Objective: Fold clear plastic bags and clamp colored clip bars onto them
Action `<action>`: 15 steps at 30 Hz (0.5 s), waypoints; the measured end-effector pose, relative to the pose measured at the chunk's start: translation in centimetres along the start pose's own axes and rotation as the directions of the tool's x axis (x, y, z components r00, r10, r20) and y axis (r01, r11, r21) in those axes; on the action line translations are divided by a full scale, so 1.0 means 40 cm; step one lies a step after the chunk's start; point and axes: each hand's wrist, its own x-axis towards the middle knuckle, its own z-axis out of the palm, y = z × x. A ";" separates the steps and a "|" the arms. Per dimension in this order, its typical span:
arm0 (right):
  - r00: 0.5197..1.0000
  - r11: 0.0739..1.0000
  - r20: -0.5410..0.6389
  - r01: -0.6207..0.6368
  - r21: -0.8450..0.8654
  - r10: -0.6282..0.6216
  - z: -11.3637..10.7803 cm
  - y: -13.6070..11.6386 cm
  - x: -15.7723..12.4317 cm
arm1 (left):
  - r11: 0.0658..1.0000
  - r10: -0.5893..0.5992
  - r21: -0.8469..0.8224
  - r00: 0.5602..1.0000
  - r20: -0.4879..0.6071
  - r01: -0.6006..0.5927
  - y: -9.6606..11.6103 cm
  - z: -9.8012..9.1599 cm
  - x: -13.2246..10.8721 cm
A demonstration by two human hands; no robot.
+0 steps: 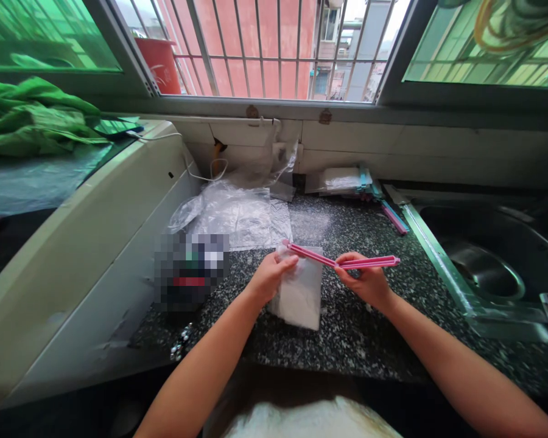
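Observation:
A long pink bag sealing clip [369, 263] is spread at a wide angle above the dark speckled counter. My right hand [364, 283] is closed on it near the bend, with one arm of the clip pointing right. The other arm reaches left across the top of a clear plastic bag [302, 301] with something white inside. My left hand [271, 277] pinches the bag's top left corner, close to the clip's far end. Whether those fingers also grip the clip is hard to tell.
Crumpled clear plastic sheets [242, 213] lie at the back left. Filled bags [344, 179] and more pink and blue clips [395, 218] lie by the wall. A metal sink [461, 316] is at the right, a white appliance [132, 182] at the left.

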 end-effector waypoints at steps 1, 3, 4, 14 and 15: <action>1.000 1.000 -0.003 -0.013 0.002 0.013 -0.002 -0.001 0.001 | 1.000 0.009 0.029 1.000 0.007 -0.009 0.000 0.000 0.000; 0.998 0.999 -0.037 -0.043 0.007 0.044 -0.010 -0.002 0.006 | 0.997 0.024 0.072 1.000 0.009 -0.025 -0.003 -0.002 0.003; 0.995 0.998 -0.075 -0.062 0.005 0.062 -0.016 -0.002 0.009 | 0.996 0.033 0.085 0.999 0.006 -0.033 -0.004 -0.003 0.003; 0.982 0.988 -0.119 -0.145 0.043 0.150 -0.007 0.004 0.008 | 0.997 -0.002 0.074 0.992 0.123 -0.007 -0.006 0.000 -0.019; 0.985 0.988 -0.097 -0.137 0.065 0.143 -0.001 -0.003 0.004 | 0.997 -0.017 0.073 0.990 0.142 0.007 -0.008 0.002 -0.020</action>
